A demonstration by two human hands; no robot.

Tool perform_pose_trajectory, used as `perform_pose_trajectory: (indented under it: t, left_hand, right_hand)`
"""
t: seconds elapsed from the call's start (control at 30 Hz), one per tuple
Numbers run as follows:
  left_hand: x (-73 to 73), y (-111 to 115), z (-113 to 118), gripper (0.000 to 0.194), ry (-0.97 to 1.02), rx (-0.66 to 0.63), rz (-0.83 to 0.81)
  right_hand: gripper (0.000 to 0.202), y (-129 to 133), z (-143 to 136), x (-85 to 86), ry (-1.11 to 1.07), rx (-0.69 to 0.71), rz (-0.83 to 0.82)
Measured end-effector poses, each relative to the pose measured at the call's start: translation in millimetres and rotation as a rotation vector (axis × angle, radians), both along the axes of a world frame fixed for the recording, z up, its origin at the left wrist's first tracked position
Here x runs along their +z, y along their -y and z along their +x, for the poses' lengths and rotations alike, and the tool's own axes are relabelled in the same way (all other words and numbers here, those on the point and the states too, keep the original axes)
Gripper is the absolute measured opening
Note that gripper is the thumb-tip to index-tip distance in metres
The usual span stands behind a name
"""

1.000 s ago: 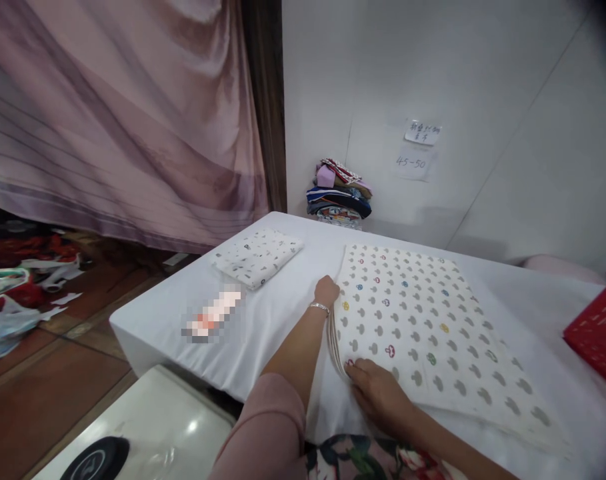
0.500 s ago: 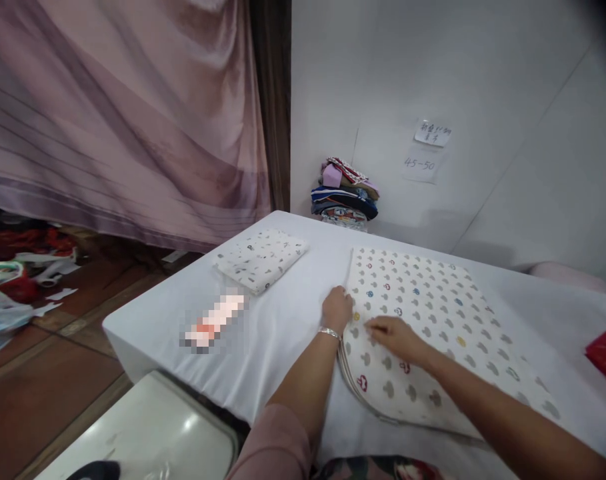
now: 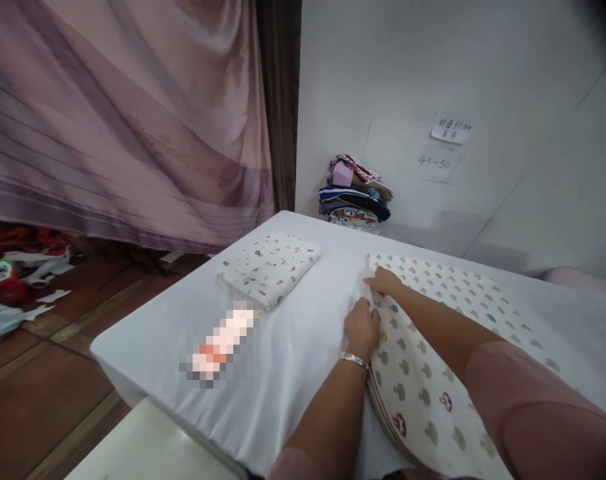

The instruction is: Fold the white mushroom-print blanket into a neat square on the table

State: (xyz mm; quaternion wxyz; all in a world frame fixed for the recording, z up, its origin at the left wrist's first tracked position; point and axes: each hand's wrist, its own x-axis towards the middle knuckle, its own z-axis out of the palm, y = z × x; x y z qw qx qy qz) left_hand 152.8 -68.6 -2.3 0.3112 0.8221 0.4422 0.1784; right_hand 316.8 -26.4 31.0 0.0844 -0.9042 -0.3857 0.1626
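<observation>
A layered cream cloth (image 3: 427,380) with grey, red, blue and yellow mushroom prints lies on the white-covered table, its rounded corner toward me. My left hand (image 3: 363,327), with a silver bracelet on the wrist, has its fingers closed on the cloth's left edge. Just beyond it, my right hand (image 3: 384,281) reaches across the cloth and pinches the same edge nearer the far left corner. Its forearm covers part of the print. Left of my hands lies a folded white cloth (image 3: 270,267) with small dark prints.
A pixelated pinkish item (image 3: 223,343) lies on the white tablecloth (image 3: 303,373). Folded fabrics (image 3: 355,193) are stacked by the wall beyond the far edge. A pink curtain (image 3: 133,120) hangs at left. A pale seat-like surface (image 3: 153,447) stands below the table's left edge.
My right hand has moved away from me along the cloth's left edge, from beside my left hand to beyond it. The view has shifted slightly; my left hand stays at the edge.
</observation>
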Motion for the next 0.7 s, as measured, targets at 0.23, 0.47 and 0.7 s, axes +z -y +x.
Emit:
perform_pose_trajectory:
  t: [0.23, 0.47, 0.7]
  left_hand:
    - [-2.4, -1.3, 3.8, 0.017, -0.005, -0.011, -0.004]
    - [-6.6, -2.0, 6.5, 0.017, -0.005, 0.003, -0.007]
    - [-8.0, -2.3, 8.3, 0.017, -0.028, 0.002, -0.014]
  right_hand:
    - [0.052, -9.0, 16.3, -6.3, -0.041, -0.048, -0.063]
    - [0.076, -7.0, 26.7, -4.4, 0.022, 0.062, -0.029]
    - [0.064, -12.4, 33.7, -1.1, 0.15, 0.253, -0.036]
